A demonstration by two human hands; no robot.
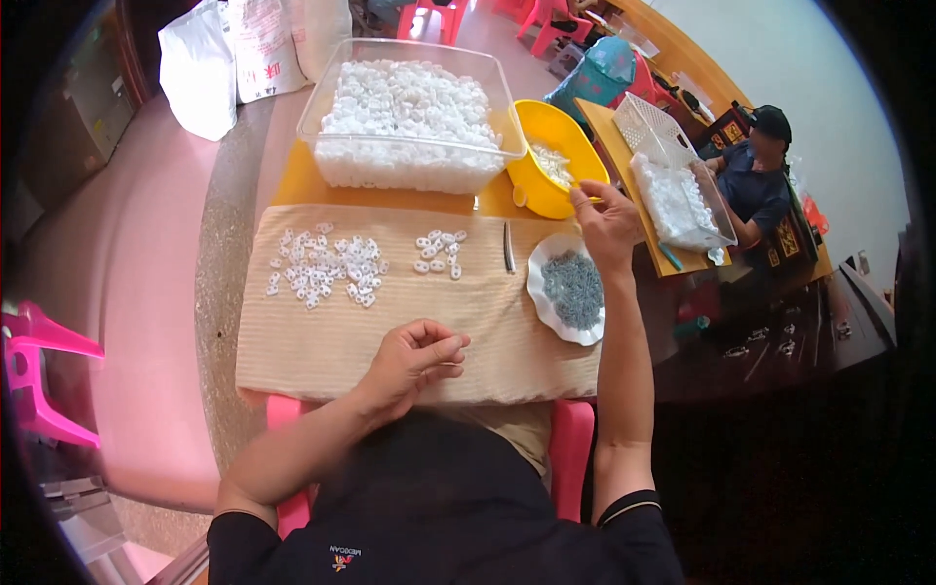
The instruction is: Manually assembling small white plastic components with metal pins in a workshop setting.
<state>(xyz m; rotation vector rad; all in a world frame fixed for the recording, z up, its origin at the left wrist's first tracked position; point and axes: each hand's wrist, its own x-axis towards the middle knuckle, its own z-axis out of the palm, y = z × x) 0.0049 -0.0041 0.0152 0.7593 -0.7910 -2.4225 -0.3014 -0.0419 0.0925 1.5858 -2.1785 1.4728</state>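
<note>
White pieces [336,265] lie on the striped tan cloth [317,356] in two groups, a large spread to the left and a small cluster [438,264] nearer the middle, with bare cloth between. They share no common heading: in the cluster some have the long axis across the table, others toward the person, and in the large spread they point every way, several touching or overlapping.

Each piece is small, oblong and rounded at the ends, and many show two dark spots set along the length.

Behind the cloth, the clear bin [409,171] is heaped with white bits. Just beside it, the yellow tub [526,185] holds slim pale bits [553,166] in a loose pile. On the cloth's right side, the scalloped white dish [535,286] is filled with small grey bits [570,288]. Dark rods [508,247] lie between cluster and dish, their long axis running away from the person.

The right hand [606,219] is at the tub's near right edge, thumb and fingertips drawn narrowly together; whether they grip anything cannot be told. The left hand [419,361] is above the cloth's near part, fingers loosely curled and thumb close to the index finger; its contents, too, cannot be told.
</note>
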